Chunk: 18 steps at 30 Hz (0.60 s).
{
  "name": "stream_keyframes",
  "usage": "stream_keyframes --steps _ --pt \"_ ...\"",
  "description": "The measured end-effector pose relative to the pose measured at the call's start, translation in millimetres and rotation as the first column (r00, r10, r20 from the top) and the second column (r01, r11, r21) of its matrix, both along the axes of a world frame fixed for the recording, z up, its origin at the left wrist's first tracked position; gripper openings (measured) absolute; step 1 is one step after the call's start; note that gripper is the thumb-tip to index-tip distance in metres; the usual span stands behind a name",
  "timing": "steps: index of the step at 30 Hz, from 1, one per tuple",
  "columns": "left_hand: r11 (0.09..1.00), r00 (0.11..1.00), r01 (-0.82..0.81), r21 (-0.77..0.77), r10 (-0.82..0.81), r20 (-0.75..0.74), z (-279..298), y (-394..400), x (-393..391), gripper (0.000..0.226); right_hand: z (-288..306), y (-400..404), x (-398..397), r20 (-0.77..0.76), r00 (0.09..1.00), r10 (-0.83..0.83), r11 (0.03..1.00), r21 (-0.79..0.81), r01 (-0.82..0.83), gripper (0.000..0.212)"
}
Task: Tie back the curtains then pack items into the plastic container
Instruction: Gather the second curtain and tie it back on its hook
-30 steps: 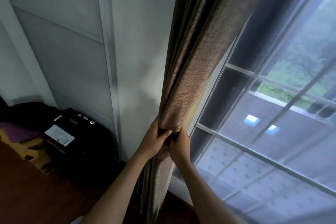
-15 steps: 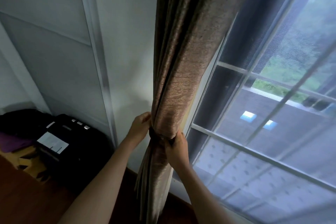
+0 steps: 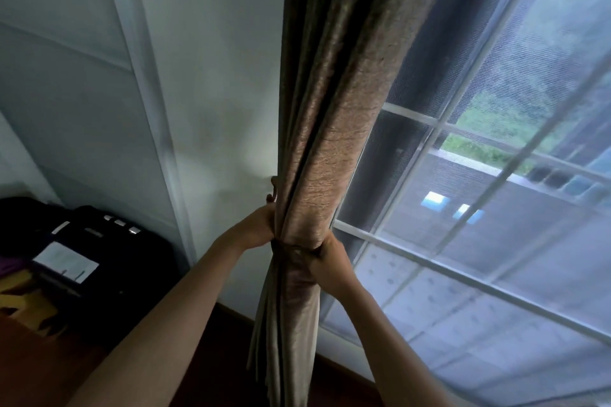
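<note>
A brown curtain [image 3: 334,129] hangs gathered into a thick bundle between the white wall and the window. A dark tie-back band [image 3: 291,249] cinches it at waist height. My left hand [image 3: 256,225] grips the left side of the bundle at the band, its fingers partly hidden behind the cloth. My right hand [image 3: 325,261] holds the band and cloth on the right side. A small hook [image 3: 273,188] sticks out from the wall just above my left hand. No plastic container is in view.
The window [image 3: 479,208] with its mesh screen fills the right side. A black suitcase [image 3: 99,261] with a white label stands on the wooden floor [image 3: 39,367] at the lower left, by purple and yellow items. White panelled wall [image 3: 205,76] lies behind the curtain.
My hands have parted from the front of the bundle to its two sides, the left one going behind the cloth toward the wall. The curtain is cinched tighter.
</note>
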<state>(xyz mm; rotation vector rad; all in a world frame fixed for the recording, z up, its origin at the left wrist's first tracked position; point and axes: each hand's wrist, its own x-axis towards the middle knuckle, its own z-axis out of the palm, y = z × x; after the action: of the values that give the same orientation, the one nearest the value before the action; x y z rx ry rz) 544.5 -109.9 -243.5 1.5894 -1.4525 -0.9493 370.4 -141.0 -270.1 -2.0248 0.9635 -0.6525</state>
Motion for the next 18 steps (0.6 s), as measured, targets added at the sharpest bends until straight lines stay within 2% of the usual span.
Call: stream_keyframes --steps 2,4,5,7,9,11,14,16,18 --pt "0.977 0.982 -0.184 -0.112 0.187 0.016 -10 3 -8 0.009 -5 5 -1 0.025 0.998 -0.061 0.997 -0.034 0.062 0.029" --pt "0.913 0.945 -0.310 -0.267 0.326 0.017 -19 6 -17 0.030 -12 13 -1 0.102 0.983 -0.151 0.986 -0.051 0.156 0.038" --pt "0.888 0.931 -0.328 -0.322 0.362 0.050 -24 6 -19 0.036 -16 17 -2 0.140 0.971 -0.192 0.980 -0.025 0.197 0.045" --pt "0.873 0.913 -0.295 -0.390 0.377 0.153 -29 3 -19 0.034 -24 22 -2 0.155 0.959 -0.236 0.971 0.059 0.230 0.059" --pt "0.892 0.907 -0.241 -0.383 0.347 0.237 -33 0 -15 0.019 -30 24 0 0.114 0.966 -0.234 0.967 0.127 0.219 0.070" --pt "0.935 0.942 -0.224 -0.275 0.280 0.186 -26 4 -13 0.014 -33 23 3 0.093 0.967 -0.235 0.965 0.137 0.222 0.071" --pt "0.978 0.970 -0.178 -0.111 0.194 0.146 -25 8 -3 0.017 -36 21 9 0.085 0.965 -0.248 0.965 0.103 0.239 0.066" --pt "0.984 0.975 -0.158 -0.084 0.169 0.146 -22 10 6 0.019 -37 22 13 0.074 0.965 -0.252 0.967 0.062 0.247 0.069" --pt "0.984 0.966 -0.141 -0.111 0.161 0.201 -14 15 11 0.036 -35 27 15 0.048 0.970 -0.240 0.971 0.031 0.239 0.073"
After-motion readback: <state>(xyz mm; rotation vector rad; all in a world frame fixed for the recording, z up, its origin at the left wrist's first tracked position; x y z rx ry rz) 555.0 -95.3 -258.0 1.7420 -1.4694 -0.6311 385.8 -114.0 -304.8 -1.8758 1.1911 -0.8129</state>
